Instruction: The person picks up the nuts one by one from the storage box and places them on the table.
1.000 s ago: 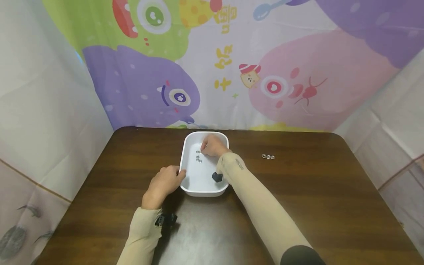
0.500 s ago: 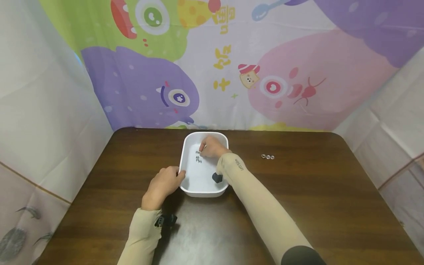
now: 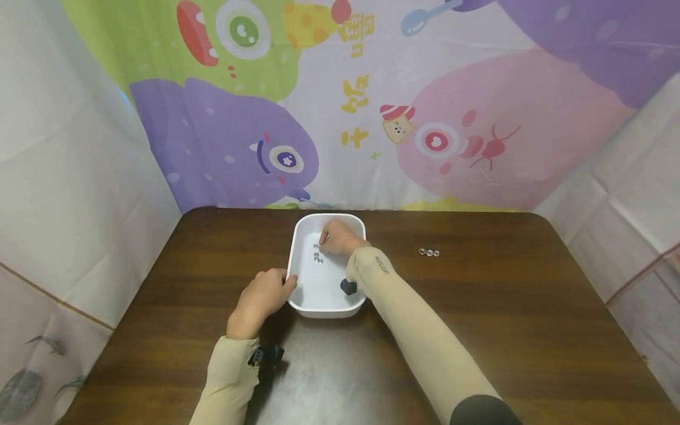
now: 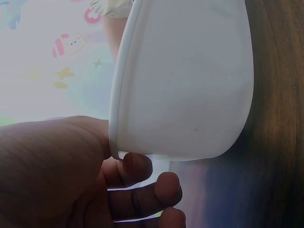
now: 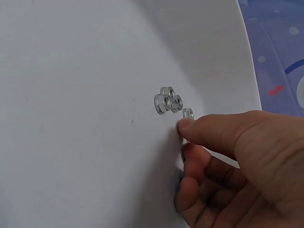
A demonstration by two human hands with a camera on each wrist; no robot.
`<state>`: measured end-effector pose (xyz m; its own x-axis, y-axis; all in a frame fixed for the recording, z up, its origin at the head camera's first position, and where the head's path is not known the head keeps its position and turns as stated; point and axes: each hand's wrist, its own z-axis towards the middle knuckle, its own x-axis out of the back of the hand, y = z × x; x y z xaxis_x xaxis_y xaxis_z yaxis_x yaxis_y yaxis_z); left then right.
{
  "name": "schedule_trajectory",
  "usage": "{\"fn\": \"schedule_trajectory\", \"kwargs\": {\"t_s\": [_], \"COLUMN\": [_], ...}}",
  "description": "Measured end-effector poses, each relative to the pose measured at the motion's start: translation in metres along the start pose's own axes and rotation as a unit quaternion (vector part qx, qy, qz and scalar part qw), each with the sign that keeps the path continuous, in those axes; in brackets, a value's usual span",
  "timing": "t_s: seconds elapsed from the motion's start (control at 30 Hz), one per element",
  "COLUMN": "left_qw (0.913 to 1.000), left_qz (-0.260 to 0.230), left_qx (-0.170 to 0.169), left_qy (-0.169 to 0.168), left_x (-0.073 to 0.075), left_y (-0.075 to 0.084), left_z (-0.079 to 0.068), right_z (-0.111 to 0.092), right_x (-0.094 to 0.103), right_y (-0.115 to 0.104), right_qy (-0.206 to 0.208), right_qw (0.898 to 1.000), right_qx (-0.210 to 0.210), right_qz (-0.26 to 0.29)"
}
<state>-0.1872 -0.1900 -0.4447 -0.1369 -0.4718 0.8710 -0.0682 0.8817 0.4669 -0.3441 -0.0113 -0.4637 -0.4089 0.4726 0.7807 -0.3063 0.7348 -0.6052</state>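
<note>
A white plastic tray (image 3: 326, 289) stands on the table, its left rim gripped by my left hand (image 3: 264, 296). In the left wrist view the thumb side lies over the rim and the fingertips (image 4: 168, 187) curl below it. My right hand (image 3: 342, 238) reaches inside, thumb and forefinger pinching a small metal flange nut, mostly hidden by the fingers. Just past the thumb lies another flange nut (image 5: 188, 113). A cluster of three flange nuts (image 5: 162, 104) sits close by on the tray floor.
Three more nuts (image 3: 429, 252) lie in a row on the brown wooden table (image 3: 504, 307), right of the tray. A printed cartoon curtain (image 3: 350, 118) hangs behind the table's far edge. Pale cloth hangs at both sides.
The nut by my right fingertips is now between them and mostly out of sight. The left hand and tray hold their place; the head view has tilted slightly.
</note>
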Motion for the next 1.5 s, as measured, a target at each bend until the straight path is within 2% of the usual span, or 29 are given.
{"fn": "schedule_trajectory", "kwargs": {"t_s": [0.27, 0.53, 0.7, 0.9, 1.17, 1.5], "left_qw": [1.0, 1.0, 1.0, 0.9999, 0.9998, 0.9998], "left_qz": [-0.007, -0.005, -0.005, -0.01, -0.017, -0.013], "left_qx": [0.001, -0.002, -0.001, -0.003, 0.0, 0.0], "left_qy": [0.0, -0.004, -0.003, -0.005, -0.007, -0.014], "left_x": [0.001, 0.0, -0.001, -0.001, 0.0, 0.0], "left_y": [0.0, 0.0, 0.001, 0.002, -0.001, 0.001], "left_z": [-0.001, 0.0, 0.0, -0.001, -0.002, 0.0], "right_z": [-0.006, -0.018, -0.031, -0.048, -0.063, -0.086], "right_x": [0.014, 0.041, 0.061, 0.082, 0.099, 0.109], "right_y": [-0.005, -0.018, -0.023, -0.018, 0.008, 0.074], "right_qy": [0.007, 0.01, 0.006, 0.002, 0.038, 0.089], "right_qw": [1.0, 0.999, 0.999, 0.998, 0.996, 0.995], "right_qx": [-0.006, 0.011, 0.035, 0.066, 0.072, 0.049], "right_qz": [0.005, 0.031, 0.018, 0.013, 0.027, 0.013]}}
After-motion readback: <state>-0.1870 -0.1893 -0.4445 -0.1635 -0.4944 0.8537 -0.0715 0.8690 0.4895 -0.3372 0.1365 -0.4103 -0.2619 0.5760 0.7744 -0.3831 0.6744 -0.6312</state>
